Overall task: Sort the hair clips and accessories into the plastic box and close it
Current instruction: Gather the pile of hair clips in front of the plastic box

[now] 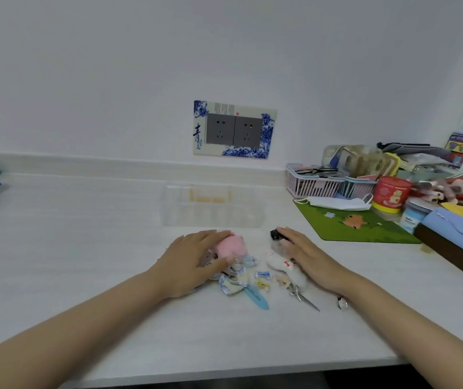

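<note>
A clear plastic box with compartments stands open on the white desk, just beyond both hands. A pile of hair accessories lies between my hands: a pink fluffy clip, a white plush clip, a blue snap clip, a silver clip and small coloured clips. My left hand rests on the pile's left side, fingers curled around the pink fluffy clip. My right hand lies flat on the pile's right side, fingers over a black clip.
A green mouse mat lies right of the box with a face mask on it. Behind it stand pink baskets, a red tin and other clutter. A brown box with blue cloth sits at the right. Wall sockets are behind.
</note>
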Demonstrator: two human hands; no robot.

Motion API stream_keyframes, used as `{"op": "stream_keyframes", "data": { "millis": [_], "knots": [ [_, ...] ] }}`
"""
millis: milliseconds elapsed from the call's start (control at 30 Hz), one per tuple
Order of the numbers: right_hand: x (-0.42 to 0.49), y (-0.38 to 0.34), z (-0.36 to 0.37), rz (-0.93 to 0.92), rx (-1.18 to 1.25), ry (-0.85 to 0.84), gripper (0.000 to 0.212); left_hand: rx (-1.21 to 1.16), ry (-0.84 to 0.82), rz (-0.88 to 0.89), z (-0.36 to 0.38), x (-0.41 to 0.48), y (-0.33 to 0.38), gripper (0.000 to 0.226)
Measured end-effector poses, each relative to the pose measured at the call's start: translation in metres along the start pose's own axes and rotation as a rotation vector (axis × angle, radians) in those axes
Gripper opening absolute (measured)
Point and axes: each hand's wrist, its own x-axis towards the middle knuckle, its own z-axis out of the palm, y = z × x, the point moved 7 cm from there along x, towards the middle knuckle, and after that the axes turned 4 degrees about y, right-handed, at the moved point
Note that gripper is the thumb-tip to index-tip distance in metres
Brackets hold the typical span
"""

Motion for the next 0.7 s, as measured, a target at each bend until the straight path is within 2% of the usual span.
{"op": "stream_keyframes", "data": {
  "millis": [67,267,433,567,700],
  "knots": [
    [-0.001,-0.012,0.016,-0.036,0.000,-0.045,0.063,-0.002,0.008,0.002,0.000,0.000,0.000,0.082],
    [-0.001,-0.035,0.041,-0.130,-0.145,-0.105,0.058,0.011,0.010,-0.007,-0.002,-0.002,0.000,0.070],
    [-0.046,-0.031,-0.008,-0.055,0.072,-0.034,0.070,-0.025,-0.030,-0.091,-0.021,-0.024,-0.020,0.085],
    [-0.081,-0.014,0.000,-0.099,-0.271,-0.134,0.092,0.038,-0.147,-0.084,-0.019,-0.047,-0.025,0.095],
    [-0.064,-0.027,0.022,-0.161,-0.311,-0.128,0.093,0.024,-0.128,-0.093,-0.014,-0.046,-0.022,0.102]
  ]
}}
